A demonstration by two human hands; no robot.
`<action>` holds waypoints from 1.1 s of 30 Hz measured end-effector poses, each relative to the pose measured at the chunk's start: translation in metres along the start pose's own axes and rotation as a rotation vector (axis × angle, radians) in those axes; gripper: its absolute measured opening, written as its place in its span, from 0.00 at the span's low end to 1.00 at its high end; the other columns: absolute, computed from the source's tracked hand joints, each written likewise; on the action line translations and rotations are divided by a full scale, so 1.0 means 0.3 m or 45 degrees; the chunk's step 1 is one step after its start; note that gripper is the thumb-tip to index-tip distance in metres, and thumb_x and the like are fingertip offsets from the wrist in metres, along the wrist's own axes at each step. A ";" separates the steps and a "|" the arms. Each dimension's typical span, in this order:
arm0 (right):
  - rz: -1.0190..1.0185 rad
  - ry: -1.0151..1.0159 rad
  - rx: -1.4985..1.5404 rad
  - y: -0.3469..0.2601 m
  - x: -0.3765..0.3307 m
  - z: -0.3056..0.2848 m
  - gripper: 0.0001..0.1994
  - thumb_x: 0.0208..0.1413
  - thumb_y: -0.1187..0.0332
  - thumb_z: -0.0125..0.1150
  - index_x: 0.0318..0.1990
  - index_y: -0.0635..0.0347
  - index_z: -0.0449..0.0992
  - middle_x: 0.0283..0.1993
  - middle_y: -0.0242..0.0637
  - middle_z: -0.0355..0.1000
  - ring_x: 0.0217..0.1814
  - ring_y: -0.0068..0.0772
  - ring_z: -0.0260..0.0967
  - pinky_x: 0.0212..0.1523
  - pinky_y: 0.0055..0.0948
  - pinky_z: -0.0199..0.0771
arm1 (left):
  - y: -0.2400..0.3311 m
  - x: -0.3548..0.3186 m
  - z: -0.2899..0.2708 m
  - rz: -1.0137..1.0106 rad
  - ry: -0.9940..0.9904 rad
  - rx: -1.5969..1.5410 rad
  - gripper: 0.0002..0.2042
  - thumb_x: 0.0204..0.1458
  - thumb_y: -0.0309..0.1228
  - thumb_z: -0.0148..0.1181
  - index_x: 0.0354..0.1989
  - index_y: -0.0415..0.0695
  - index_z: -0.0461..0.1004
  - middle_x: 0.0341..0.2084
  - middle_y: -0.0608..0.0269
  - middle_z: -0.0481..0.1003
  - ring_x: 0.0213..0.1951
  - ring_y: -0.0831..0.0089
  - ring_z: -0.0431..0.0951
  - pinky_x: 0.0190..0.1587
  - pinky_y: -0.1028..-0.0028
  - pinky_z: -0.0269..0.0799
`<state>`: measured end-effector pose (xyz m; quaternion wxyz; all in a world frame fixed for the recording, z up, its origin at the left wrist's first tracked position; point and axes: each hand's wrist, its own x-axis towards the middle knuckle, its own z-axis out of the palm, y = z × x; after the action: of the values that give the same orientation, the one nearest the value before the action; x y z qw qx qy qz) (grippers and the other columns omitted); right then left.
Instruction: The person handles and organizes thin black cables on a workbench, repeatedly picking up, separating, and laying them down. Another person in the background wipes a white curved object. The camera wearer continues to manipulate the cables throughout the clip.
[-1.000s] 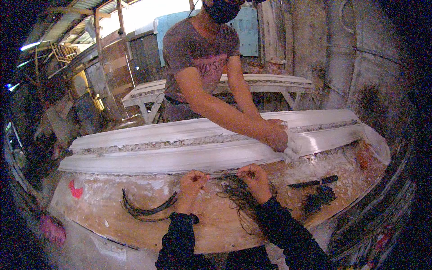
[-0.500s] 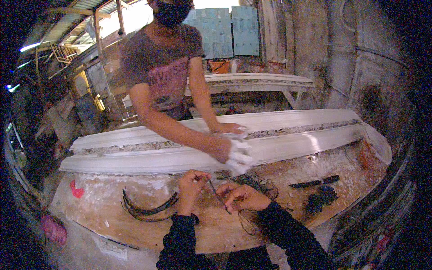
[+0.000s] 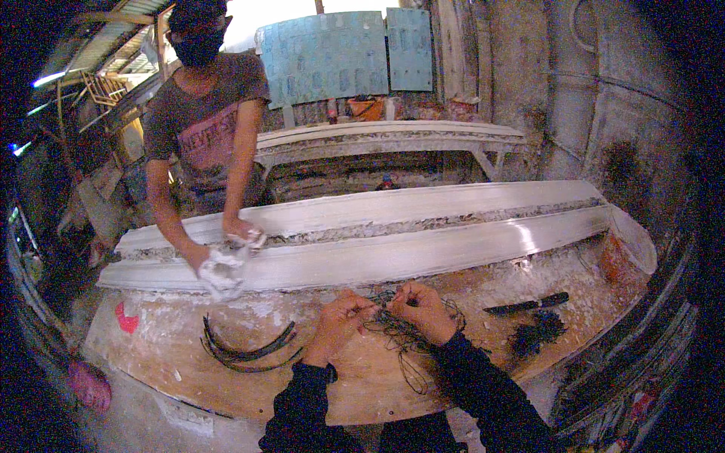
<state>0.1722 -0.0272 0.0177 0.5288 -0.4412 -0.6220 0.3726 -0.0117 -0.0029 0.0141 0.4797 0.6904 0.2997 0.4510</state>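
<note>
My left hand (image 3: 341,323) is closed in a pinch beside a tangle of thin dark cord (image 3: 408,336), its fingertips covering whatever is in them. Close by on the right, my right hand (image 3: 424,313) pinches dark cord from the same tangle. Loose loops of it hang over the wooden board (image 3: 226,389) toward me. To the left of my hands lie several curved black strips (image 3: 249,352). A dark-handled knife (image 3: 529,304) and a shaggy clump of short dark strands (image 3: 538,334) rest to the right.
A long white moulded piece (image 3: 423,245) with a rough central groove spans the board's far side. Across it, a masked person (image 3: 211,128) rubs it with a white cloth (image 3: 223,273). A red scrap (image 3: 127,318) sits at left. Behind is a white bench (image 3: 393,140).
The dark strip that stretched between my hands no longer shows there. My left hand has moved right and down, my right hand up and right. The other person has shifted left with the cloth.
</note>
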 end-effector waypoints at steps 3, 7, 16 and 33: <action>-0.145 0.141 -0.385 0.032 0.008 0.005 0.05 0.41 0.73 0.57 0.26 0.61 0.68 0.25 0.36 0.68 0.28 0.29 0.66 0.32 0.28 0.67 | 0.009 -0.005 0.017 -0.029 -0.156 -0.082 0.05 0.48 0.28 0.54 0.30 0.39 0.73 0.26 0.66 0.67 0.26 0.78 0.69 0.21 0.81 0.69; -0.234 0.302 -0.506 0.055 0.008 0.013 0.04 0.41 0.74 0.57 0.26 0.60 0.68 0.24 0.38 0.67 0.27 0.31 0.65 0.31 0.26 0.66 | 0.017 -0.012 0.023 -0.054 -0.382 -0.203 0.04 0.49 0.27 0.53 0.29 0.39 0.72 0.27 0.65 0.67 0.26 0.78 0.69 0.23 0.81 0.68; -0.452 0.538 -0.471 0.053 0.039 -0.019 0.05 0.41 0.76 0.58 0.29 0.60 0.71 0.33 0.40 0.64 0.35 0.34 0.63 0.37 0.26 0.65 | -0.022 -0.016 0.016 -0.152 -0.541 -0.438 0.05 0.45 0.28 0.57 0.24 0.42 0.68 0.20 0.68 0.68 0.23 0.80 0.69 0.20 0.81 0.65; -0.034 -0.821 0.397 -0.037 -0.039 0.023 0.04 0.47 0.68 0.57 0.28 0.58 0.74 0.50 0.37 0.61 0.50 0.29 0.60 0.48 0.28 0.61 | -0.104 0.040 -0.084 -0.138 0.670 -0.024 0.06 0.41 0.27 0.62 0.22 0.39 0.71 0.16 0.67 0.71 0.17 0.82 0.69 0.16 0.83 0.64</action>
<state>0.1643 -0.0418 0.0232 0.3712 -0.2068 -0.6983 0.5760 -0.0292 0.0284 -0.0077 0.4152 0.5278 0.4465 0.5914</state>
